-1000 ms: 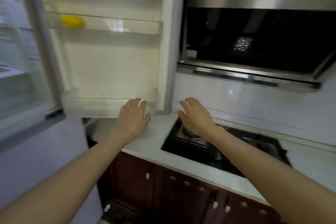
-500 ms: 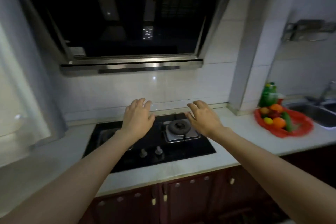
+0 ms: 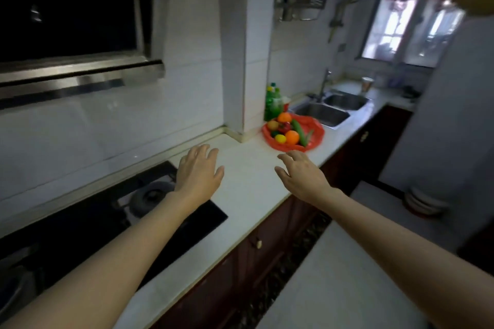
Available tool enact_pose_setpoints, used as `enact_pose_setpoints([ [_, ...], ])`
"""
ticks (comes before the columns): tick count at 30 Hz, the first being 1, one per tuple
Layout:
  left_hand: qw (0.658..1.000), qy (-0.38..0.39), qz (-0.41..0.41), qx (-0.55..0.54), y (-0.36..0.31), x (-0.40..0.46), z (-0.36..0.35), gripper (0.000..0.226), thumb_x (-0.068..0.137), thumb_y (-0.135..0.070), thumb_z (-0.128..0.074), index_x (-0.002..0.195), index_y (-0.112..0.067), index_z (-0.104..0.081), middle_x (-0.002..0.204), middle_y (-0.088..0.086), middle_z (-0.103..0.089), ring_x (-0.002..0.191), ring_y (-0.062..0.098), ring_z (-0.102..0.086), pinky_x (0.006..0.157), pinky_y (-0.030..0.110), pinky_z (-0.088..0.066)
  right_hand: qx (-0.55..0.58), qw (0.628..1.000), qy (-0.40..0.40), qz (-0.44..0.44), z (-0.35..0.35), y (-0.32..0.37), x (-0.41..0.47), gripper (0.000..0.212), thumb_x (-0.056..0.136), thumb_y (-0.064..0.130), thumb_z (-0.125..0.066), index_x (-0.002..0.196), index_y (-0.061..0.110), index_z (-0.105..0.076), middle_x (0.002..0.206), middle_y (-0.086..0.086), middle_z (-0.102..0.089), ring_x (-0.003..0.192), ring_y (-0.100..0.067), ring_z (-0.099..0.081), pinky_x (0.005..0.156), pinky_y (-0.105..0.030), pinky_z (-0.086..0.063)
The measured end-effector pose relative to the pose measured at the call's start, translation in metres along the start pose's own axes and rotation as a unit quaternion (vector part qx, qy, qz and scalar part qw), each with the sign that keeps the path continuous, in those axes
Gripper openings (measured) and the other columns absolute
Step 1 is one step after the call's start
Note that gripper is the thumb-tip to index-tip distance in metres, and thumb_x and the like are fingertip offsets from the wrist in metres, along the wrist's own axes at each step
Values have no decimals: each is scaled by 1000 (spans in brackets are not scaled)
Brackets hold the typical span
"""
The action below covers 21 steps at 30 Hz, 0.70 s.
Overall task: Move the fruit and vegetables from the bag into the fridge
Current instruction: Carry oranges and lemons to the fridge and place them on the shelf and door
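A red plastic bag [image 3: 315, 129] lies open on the white counter beside the sink. In it I see two oranges [image 3: 292, 137], a yellow lemon [image 3: 280, 138], a green cucumber [image 3: 298, 127] and some red fruit [image 3: 284, 127]. My left hand [image 3: 198, 171] hovers over the counter's edge by the stove, fingers relaxed and empty. My right hand [image 3: 300, 175] reaches forward with spread fingers, a short way in front of the bag and holding nothing. The fridge is out of view.
A black gas stove [image 3: 149, 196] sits at the left under a range hood [image 3: 80, 72]. A green bottle [image 3: 273, 101] stands behind the bag. A steel double sink [image 3: 330, 109] lies to the right. Stacked bowls [image 3: 422, 201] sit on the floor.
My view has swung right, away from the open fridge door, past the stove to the bag. Both empty hands have travelled right along the counter, and the bag is now nearer.
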<state>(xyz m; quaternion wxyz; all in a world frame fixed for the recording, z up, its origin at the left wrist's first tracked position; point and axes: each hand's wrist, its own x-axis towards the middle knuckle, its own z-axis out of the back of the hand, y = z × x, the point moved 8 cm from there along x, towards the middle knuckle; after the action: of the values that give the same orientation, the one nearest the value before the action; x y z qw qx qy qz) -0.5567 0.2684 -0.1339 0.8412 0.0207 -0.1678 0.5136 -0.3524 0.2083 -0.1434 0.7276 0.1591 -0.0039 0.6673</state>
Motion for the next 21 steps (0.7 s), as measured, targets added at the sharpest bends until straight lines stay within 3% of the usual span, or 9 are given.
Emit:
enact_pose_setpoints([
  [5,998,36,-52,-26,-54,51,-56,50,97,-37,-39,141,-15,-34,149,7,-32,136,24,-27,108,37,-26,-4,997,-5,-76,-7,-83,2,45,98,36,-39,135,11,-43,134,-10,-46,131,-25,-35,107,-38,-33],
  [11,995,51,-82,-35,-121,121,-116,50,96,-38,-40,141,-17,-35,149,6,-33,137,22,-26,109,37,-27,-3,993,-1,-122,-18,-182,18,43,99,33,-38,134,8,-45,128,-8,-49,128,-23,-37,104,-30,-30],
  [21,996,33,-75,-42,-215,241,-172,45,93,-33,-50,133,-12,-47,137,12,-47,127,30,-41,100,43,-38,4,996,-13,-86,-10,-322,108,46,99,32,-40,138,8,-41,135,-10,-46,132,-24,-33,108,-29,-27],
])
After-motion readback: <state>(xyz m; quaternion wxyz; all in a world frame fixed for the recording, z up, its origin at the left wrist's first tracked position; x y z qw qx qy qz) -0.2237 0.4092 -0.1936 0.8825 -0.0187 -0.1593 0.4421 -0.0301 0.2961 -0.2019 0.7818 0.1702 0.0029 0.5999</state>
